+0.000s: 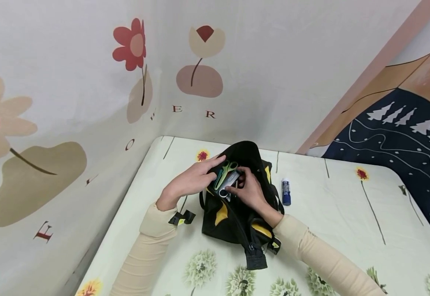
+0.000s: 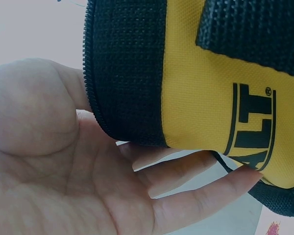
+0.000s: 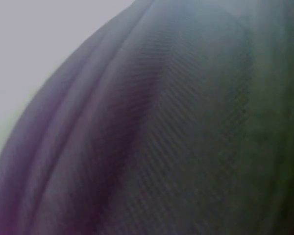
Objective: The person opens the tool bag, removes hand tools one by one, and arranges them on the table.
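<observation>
A black and yellow tool bag (image 1: 215, 222) lies on the table with its top open. My left hand (image 1: 190, 181) grips the bag's left rim, thumb at the opening; in the left wrist view the fingers (image 2: 201, 198) extend along the yellow side. Inside the opening are green-handled scissors (image 1: 222, 174). My right hand (image 1: 252, 191) reaches into the bag and pinches a grey, elongated item (image 1: 231, 179) beside the scissors; its exact kind is unclear. Dark fabric (image 3: 152, 127), blurred and close, fills most of the right wrist view, where the hand is hidden.
A blue and white glue stick (image 1: 286, 192) lies right of the bag on the flower-printed tablecloth (image 1: 329, 213). The bag's black strap end (image 1: 255, 259) hangs toward the front. Printed fabric walls (image 1: 274, 82) stand behind and left of the table.
</observation>
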Motion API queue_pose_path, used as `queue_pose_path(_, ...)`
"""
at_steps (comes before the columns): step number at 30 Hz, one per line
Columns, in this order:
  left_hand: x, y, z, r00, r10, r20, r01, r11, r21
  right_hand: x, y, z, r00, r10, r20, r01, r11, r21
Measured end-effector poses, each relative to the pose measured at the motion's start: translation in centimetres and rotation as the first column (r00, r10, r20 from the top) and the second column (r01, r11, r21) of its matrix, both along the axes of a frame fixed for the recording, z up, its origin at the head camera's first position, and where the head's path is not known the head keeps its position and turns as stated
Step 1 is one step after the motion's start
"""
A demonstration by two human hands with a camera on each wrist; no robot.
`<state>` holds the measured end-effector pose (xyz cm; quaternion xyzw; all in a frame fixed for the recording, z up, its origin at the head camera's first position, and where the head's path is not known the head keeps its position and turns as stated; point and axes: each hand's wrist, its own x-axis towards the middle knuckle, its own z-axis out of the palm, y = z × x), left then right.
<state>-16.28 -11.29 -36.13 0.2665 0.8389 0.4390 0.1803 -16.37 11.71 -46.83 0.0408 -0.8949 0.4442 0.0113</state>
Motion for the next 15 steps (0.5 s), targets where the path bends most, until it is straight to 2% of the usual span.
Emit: queue_pose_path(15, -0.17, -0.04, -0.08, 1.000, 0.004, -0.018, -0.004, 1.000, -0.018, -0.52, -0.16, -0.62, 0.999, 0.046, 0.002, -0.046, 0.999, 0.015)
